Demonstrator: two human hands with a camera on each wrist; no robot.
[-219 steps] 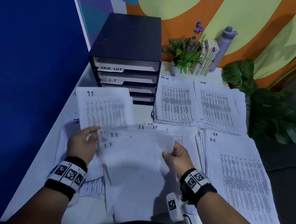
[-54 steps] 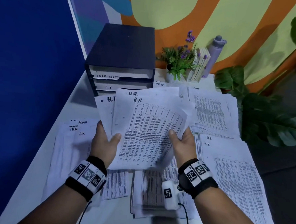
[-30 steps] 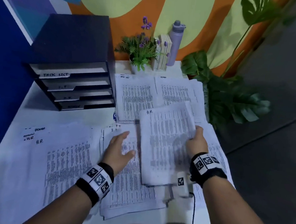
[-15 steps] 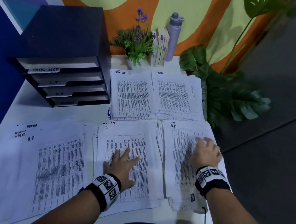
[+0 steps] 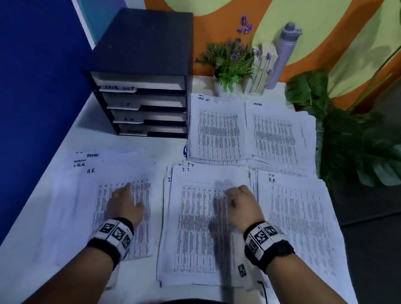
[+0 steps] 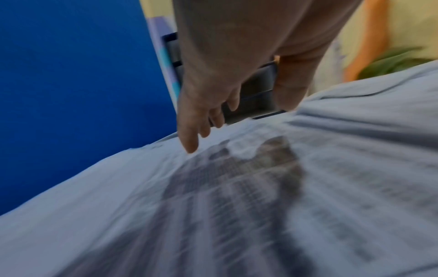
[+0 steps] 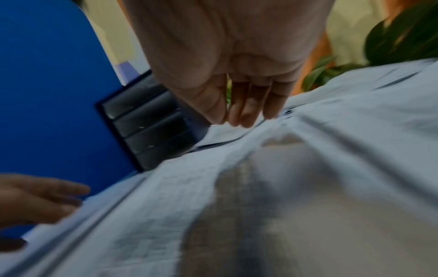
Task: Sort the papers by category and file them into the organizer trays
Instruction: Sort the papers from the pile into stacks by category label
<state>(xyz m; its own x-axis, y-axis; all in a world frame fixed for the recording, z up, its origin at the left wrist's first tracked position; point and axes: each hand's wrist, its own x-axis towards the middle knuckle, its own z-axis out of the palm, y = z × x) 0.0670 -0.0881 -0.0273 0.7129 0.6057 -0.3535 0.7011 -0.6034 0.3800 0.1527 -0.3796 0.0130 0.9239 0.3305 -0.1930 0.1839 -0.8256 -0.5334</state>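
Stacks of printed papers cover the white table. An unsorted pile marked H.R. and ADMIN point(image 5: 113, 207) lies at the front left, with my left hand point(image 5: 126, 200) just over it, fingers straight and holding nothing. The I.T. stack point(image 5: 198, 226) lies in the middle under my right hand point(image 5: 238, 200), whose fingers hang relaxed and empty. An H.R. stack point(image 5: 300, 222) lies at the front right. Task List point(image 5: 217, 129) and Admin point(image 5: 277, 132) stacks lie behind. The black organizer point(image 5: 141, 55) with labelled trays stands at the back left.
A small potted plant point(image 5: 229, 62), some books point(image 5: 262, 69) and a lilac bottle point(image 5: 283, 54) stand against the back wall. A large leafy plant point(image 5: 358, 141) stands off the table's right edge. A blue partition point(image 5: 23, 96) borders the left side.
Both hands have shifted left: the left from the I.T. stack to the front-left pile, the right from the H.R. stack to the I.T. stack. The H.R. sheets held earlier lie on the right stack.
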